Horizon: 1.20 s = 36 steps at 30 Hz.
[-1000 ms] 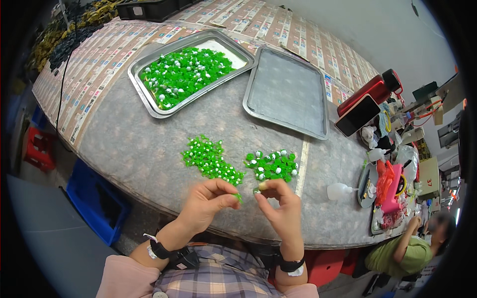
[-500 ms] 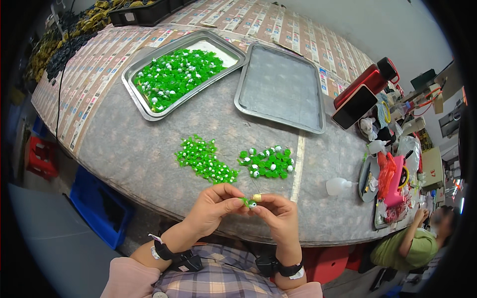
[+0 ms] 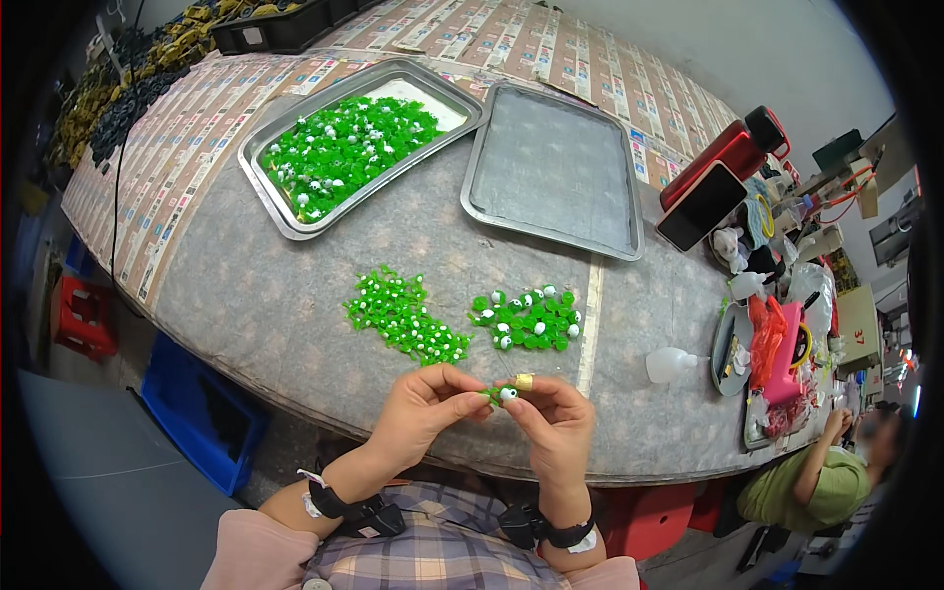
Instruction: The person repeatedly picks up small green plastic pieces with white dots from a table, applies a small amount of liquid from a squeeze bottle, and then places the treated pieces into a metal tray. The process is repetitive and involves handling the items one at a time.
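Observation:
In front of my body, my left hand (image 3: 429, 411) pinches the green end of a small plastic piece (image 3: 490, 395). On its right side sits a white ball with a dark spot (image 3: 508, 393), between the thumb and forefinger of my right hand (image 3: 557, 421). A yellow band (image 3: 524, 382) wraps that forefinger. Just beyond my hands lies a pile of small green pieces with white dots (image 3: 408, 317). To its right is a pile of green discs mixed with white balls (image 3: 531, 320). Fingertips hide part of the held piece.
A metal tray (image 3: 295, 232) of green and white pieces stands far left, touching a second metal tray (image 3: 551, 236). On the right are a phone (image 3: 701, 206), a red bottle (image 3: 723, 157), a white squeeze bottle (image 3: 671, 366) and a pink holder (image 3: 785, 359). A person in green (image 3: 806, 487) sits beyond.
The white ball has turned slightly and shows more of its white side. My right fingers have shifted a little around it, while my left hand keeps its pinch.

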Available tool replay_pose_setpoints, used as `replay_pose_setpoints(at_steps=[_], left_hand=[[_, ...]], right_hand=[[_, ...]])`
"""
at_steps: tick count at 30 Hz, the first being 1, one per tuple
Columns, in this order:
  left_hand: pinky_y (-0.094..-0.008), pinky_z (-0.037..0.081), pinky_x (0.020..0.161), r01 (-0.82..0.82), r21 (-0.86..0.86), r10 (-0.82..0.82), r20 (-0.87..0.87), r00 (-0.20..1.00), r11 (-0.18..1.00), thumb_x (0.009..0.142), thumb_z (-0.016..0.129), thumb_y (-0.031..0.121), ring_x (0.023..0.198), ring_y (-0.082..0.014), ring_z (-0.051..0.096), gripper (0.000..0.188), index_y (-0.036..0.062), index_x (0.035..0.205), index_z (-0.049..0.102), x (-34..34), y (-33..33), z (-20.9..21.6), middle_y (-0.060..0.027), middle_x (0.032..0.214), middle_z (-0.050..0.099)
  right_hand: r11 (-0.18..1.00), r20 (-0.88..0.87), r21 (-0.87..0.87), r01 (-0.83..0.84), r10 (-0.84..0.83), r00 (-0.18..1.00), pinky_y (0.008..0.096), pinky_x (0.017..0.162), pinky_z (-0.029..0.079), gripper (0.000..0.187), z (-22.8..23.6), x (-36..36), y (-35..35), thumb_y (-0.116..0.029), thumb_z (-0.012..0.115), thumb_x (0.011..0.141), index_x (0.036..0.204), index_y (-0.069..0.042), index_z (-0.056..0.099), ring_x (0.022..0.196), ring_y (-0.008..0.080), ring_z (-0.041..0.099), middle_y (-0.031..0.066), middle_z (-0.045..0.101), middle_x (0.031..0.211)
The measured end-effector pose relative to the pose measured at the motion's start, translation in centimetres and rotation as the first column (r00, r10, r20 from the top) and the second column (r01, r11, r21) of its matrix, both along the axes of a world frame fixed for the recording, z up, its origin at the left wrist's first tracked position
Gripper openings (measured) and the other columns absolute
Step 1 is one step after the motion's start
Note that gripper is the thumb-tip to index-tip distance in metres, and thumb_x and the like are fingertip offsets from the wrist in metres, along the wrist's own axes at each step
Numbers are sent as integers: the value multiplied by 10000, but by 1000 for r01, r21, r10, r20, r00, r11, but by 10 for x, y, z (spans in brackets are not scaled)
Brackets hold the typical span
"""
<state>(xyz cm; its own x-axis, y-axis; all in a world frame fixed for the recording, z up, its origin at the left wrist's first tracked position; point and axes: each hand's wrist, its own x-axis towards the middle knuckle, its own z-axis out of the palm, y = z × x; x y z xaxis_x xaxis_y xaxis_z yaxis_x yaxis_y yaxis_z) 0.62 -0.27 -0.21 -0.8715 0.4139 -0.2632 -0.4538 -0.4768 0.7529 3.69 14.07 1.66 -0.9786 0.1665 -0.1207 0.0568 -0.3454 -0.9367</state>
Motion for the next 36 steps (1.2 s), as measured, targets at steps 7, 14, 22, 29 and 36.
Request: replay_pose_setpoints(at_steps=[7, 14, 22, 29, 36], left_hand=[[-217, 461, 670, -5, -52, 1, -80, 997, 999, 756, 547, 18, 731, -114, 560, 90, -11, 841, 551, 0, -1, 1, -77, 812, 584], [-205, 451, 664, -30, -204, -22, -249, 968, 978, 741, 562, 14, 746, -99, 553, 76, -16, 810, 571, 1, -5, 7, -70, 813, 588], [-217, 450, 633, 17, -459, -204, -362, 910, 888, 734, 577, 56, 719, -109, 559, 91, -4, 803, 584, -3, -10, 18, -69, 786, 589], [-288, 427, 550, -224, -654, -429, -679, 596, 723, 686, 600, 89, 637, -210, 550, 92, 39, 758, 569, -9, -13, 21, -68, 711, 569], [-258, 419, 538, -236, -694, -464, -657, 595, 680, 677, 616, 72, 613, -172, 550, 76, 36, 732, 577, -5, -16, 15, -48, 705, 584]], right_hand=[[995, -51, 100, -31, 37, 998, 205, 661, 454, 174, -5, 1, -2, 50, 570, 713, 877, 8, 527, 767, 120, 566, 106, 590, 863], [991, 7, 87, -98, 98, 995, 194, 658, 451, 138, 0, 4, 3, 46, 566, 719, 848, 9, 531, 760, 115, 564, 97, 589, 852], [991, 86, 21, -131, 129, 988, 197, 674, 446, 208, 1, 7, 5, 32, 562, 728, 934, 27, 531, 779, 116, 556, 78, 580, 841], [970, 120, 79, -231, 221, 968, 207, 686, 450, 215, -7, 10, 13, -13, 564, 744, 951, 39, 542, 781, 123, 557, 94, 580, 873], [961, 173, 62, -268, 254, 951, 206, 683, 448, 213, -12, 10, 11, -18, 559, 750, 955, 37, 539, 774, 120, 556, 97, 580, 886]])
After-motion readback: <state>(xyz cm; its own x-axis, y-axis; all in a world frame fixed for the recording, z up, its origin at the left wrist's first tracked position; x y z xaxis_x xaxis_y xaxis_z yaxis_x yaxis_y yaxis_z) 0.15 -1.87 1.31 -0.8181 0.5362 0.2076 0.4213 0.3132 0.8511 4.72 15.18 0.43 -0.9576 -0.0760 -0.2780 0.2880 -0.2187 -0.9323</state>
